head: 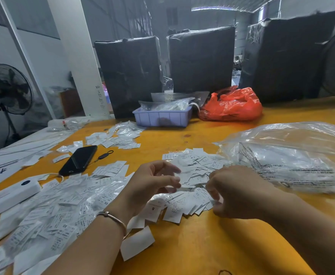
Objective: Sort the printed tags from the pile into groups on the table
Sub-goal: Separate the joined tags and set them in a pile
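Small white printed tags lie in several groups on the orange table [202,245]. A loose pile of tags [194,167] sits between my hands, with a fanned row of tags [180,207] marked S and XS at its near edge. A bigger heap of tags [63,205] mixed with clear film spreads at the left. My left hand [152,183], bracelet on the wrist, hovers over the middle pile with curved fingers apart and nothing between them. My right hand [236,193] is knuckles-up with fingers curled down at the pile's right edge; its fingertips are hidden.
A black phone [79,159] and a white device [9,195] lie at the left. A large clear plastic bag [291,155] fills the right. Behind stand a purple tray [162,117], a red bag [232,106] and black wrapped bales [130,72]. Another tag group [115,137] lies farther back.
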Action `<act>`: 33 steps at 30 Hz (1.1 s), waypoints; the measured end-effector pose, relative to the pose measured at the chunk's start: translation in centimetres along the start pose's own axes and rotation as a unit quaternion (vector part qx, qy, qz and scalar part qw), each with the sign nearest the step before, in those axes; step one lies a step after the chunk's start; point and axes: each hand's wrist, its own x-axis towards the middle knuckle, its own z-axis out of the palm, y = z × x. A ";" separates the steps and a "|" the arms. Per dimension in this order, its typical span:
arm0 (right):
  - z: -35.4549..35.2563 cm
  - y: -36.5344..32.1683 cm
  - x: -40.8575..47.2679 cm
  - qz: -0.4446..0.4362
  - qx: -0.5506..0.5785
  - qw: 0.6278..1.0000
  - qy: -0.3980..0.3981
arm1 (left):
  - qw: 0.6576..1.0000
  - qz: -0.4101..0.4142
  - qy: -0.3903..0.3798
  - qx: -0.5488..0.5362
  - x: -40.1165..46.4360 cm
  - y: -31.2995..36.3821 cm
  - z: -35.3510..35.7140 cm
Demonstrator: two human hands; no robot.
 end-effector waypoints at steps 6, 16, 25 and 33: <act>-1.2 2.1 -0.1 0.122 0.246 0.949 0.156 | 1.000 0.010 -0.013 0.020 -0.1 0.2 0.1; -0.2 2.3 0.4 0.166 0.623 0.728 0.234 | 0.997 0.066 0.014 0.028 -0.2 0.3 0.2; -0.2 1.5 0.5 0.105 0.506 0.816 0.259 | 0.995 0.083 -0.011 0.049 -0.3 0.5 0.4; -0.3 -0.1 0.5 -0.005 0.447 0.886 0.123 | 0.973 0.041 -0.129 0.188 -0.4 0.3 1.4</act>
